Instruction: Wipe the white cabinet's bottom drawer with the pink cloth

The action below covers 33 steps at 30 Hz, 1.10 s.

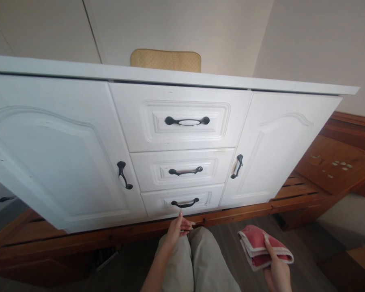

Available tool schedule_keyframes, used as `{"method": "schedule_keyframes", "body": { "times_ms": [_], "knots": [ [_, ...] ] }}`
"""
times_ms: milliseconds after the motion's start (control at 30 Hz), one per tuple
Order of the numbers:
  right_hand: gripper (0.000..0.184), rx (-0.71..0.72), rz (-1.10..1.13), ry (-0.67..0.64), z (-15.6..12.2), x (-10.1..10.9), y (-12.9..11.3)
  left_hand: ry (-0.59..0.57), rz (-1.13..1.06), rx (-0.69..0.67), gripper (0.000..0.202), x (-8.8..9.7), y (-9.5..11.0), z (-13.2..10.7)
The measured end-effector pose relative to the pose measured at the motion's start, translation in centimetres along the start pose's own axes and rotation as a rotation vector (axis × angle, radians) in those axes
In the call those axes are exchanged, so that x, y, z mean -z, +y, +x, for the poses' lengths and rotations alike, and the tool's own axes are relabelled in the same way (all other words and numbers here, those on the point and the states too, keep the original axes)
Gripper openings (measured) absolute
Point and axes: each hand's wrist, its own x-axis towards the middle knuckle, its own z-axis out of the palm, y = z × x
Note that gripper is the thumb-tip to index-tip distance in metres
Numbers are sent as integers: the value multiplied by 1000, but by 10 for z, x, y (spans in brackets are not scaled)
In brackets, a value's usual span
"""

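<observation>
Folded in half or more, a red towel with pale edges is gripped in my right hand, its thumb lying across the top. My left hand is above my knees with its fingers apart and nothing seen in it. One fingertip points up, close below the dark handle of the bottom drawer; whether it touches the drawer front I cannot tell. The bottom, middle and top drawers of the white cabinet are all closed.
Cabinet doors, left and right, flank the drawers, both closed. Under the cabinet runs a slatted wooden base. A tan padded board stands behind the white top edge. A brown box sits at lower right.
</observation>
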Motion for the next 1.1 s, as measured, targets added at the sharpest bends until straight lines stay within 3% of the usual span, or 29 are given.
{"method": "schedule_keyframes", "body": {
  "times_ms": [167, 233, 300, 433, 567, 700, 833, 967, 1100],
  "knots": [
    [60, 311, -144, -82, -22, -89, -14, -409, -303, 158, 42, 5, -47, -51],
    [57, 351, -277, -178, -33, -131, -15, -517, -407, 228, 36, 10, -66, -62],
    [53, 348, -432, -394, -46, -170, -11, -580, -510, 272, 36, 15, -79, -68],
    [37, 559, -560, -681, -85, -222, 15, -610, -640, 271, 39, 19, -86, -70],
    [18, 798, -674, -954, -142, -253, 59, -649, -683, 306, 38, 19, -88, -61],
    [26, 985, -825, -1115, -204, -286, 106, -647, -637, 342, 38, 18, -96, -53],
    [27, 1164, -959, -1248, -249, -310, 143, -690, -566, 274, 48, 16, -101, -53],
    [30, 1321, -1053, -1318, -259, -310, 168, -696, -604, 245, 50, 18, -106, -52],
    [31, 1427, -1104, -1375, -237, -289, 188, -722, -621, 289, 52, 21, -109, -47]
  ]
}}
